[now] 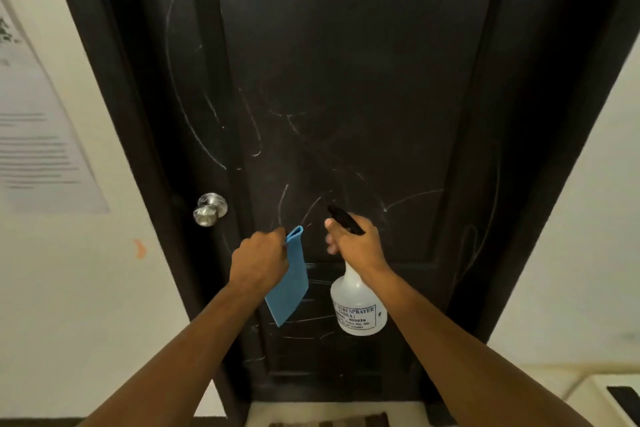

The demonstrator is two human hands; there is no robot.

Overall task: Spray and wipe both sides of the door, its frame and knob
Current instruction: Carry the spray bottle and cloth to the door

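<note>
Black door (346, 80), chalk-scribbled, fills the view; knob (209, 209) at nine o'clock. Left hand (258, 258) pinches a blue cloth (289, 288), ready to wipe. Right hand (356, 241) grips the sprayer (358, 305), nozzle aimed at the door.

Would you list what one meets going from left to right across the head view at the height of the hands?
Paper notice → door knob → left hand → blue cloth → right hand on the spray bottle → door frame.

spray bottle (358, 305) label | "SPRAYER" | "400070" | rest blurred
</note>
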